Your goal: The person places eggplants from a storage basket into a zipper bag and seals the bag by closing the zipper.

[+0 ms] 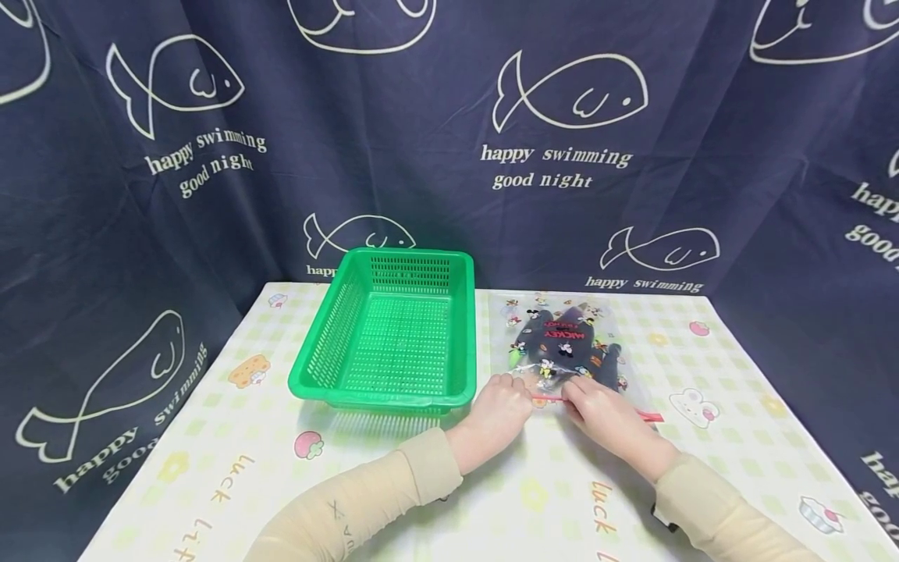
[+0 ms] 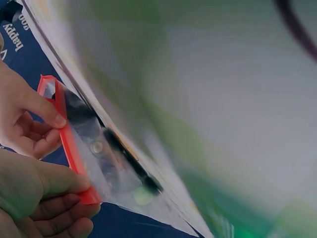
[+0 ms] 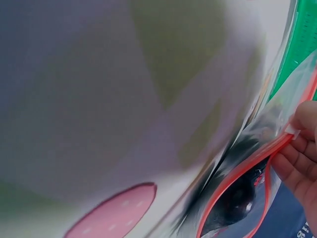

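A clear zip bag (image 1: 618,312) with small cartoon prints and a red zip strip (image 2: 74,148) lies on the table. Inside it shows a dark thing (image 1: 562,347) with finger-like lobes, like a glove, with bits of green beside it. My left hand (image 1: 497,414) pinches the left end of the strip between thumb and curled fingers. Further right along the strip, my right hand (image 1: 607,417) pinches it at a small white slider (image 3: 292,130). The right wrist view shows the red edges spread apart beyond that hand, with dark material visible in the gap.
Left of the bag stands a green perforated basket (image 1: 382,402), with nothing seen inside. A pale checked cloth with printed pictures covers the table (image 1: 534,499). Behind hangs a dark blue curtain (image 1: 435,156) with white fish outlines and lettering.
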Tool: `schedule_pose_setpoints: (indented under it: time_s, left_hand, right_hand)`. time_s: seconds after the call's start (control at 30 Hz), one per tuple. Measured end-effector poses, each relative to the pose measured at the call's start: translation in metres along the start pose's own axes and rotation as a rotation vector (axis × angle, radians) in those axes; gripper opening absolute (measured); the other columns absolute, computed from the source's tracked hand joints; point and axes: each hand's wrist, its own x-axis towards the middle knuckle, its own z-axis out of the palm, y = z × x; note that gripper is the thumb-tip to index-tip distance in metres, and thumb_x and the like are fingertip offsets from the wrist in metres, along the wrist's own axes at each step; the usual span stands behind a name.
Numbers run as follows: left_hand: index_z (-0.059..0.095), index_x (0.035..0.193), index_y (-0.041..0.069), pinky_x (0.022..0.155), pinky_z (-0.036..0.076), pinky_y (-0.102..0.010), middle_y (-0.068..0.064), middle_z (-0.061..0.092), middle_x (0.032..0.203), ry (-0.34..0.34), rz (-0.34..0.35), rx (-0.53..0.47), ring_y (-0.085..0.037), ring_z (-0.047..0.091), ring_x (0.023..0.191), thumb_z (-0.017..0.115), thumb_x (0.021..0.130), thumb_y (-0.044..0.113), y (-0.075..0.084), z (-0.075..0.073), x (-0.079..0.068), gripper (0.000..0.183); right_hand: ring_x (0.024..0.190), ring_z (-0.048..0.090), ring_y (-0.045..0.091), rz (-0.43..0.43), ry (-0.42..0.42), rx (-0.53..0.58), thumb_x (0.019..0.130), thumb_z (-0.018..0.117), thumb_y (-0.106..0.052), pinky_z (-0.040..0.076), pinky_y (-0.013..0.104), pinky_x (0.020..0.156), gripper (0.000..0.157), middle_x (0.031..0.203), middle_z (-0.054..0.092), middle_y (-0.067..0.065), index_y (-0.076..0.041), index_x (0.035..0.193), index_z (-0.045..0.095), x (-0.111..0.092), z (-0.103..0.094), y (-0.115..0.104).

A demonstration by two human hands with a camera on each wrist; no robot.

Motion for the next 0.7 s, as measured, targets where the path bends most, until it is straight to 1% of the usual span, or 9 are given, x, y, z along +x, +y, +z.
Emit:
schedule_pose_setpoints:
  time_s: [0.1, 0.37, 0.57, 0.7]
  left_hand:
    - [0.071, 0.08, 0.017, 0.056, 0.038, -0.021, 0.006, 0.057, 0.069, 0.008, 0.002, 0.002, -0.008, 0.047, 0.061, 0.061, 0.079, 0.013, -0.001, 0.001, -0.001, 0.011]
    - [0.071, 0.079, 0.017, 0.055, 0.039, -0.019, 0.006, 0.057, 0.068, -0.014, 0.011, -0.017, -0.008, 0.047, 0.06, 0.063, 0.078, 0.012, -0.005, 0.0, -0.001, 0.009]
    - [0.071, 0.081, 0.017, 0.055, 0.039, -0.02, 0.005, 0.058, 0.069, -0.062, 0.018, -0.024, -0.008, 0.047, 0.06, 0.063, 0.081, 0.014, -0.006, 0.0, 0.0, 0.009]
    - [0.072, 0.083, 0.016, 0.055, 0.039, -0.019, 0.005, 0.059, 0.07, -0.075, 0.018, -0.02, -0.008, 0.047, 0.061, 0.063, 0.081, 0.015, -0.006, -0.002, 0.001, 0.009]
  right_hand:
    - [0.07, 0.052, 0.016, 0.007, -0.001, 0.0, 0.07, 0.074, -0.004, 0.048, 0.035, 0.063, 0.026, 0.076, 0.05, -0.002, -0.012, 0.075, 0.05, -0.002, -0.001, 0.001]
    - [0.069, 0.047, 0.014, 0.0, 0.018, 0.009, 0.07, 0.072, -0.003, 0.045, 0.033, 0.06, 0.025, 0.074, 0.047, -0.003, -0.012, 0.074, 0.05, -0.006, -0.002, 0.008]
    - [0.066, 0.045, 0.013, 0.011, 0.005, 0.003, 0.07, 0.071, -0.002, 0.044, 0.032, 0.057, 0.025, 0.072, 0.047, -0.003, -0.012, 0.072, 0.049, -0.008, -0.006, 0.013]
    - [0.066, 0.047, 0.013, 0.013, 0.0, -0.01, 0.069, 0.072, -0.002, 0.046, 0.032, 0.058, 0.026, 0.072, 0.048, -0.003, -0.012, 0.073, 0.048, -0.009, -0.008, 0.015]
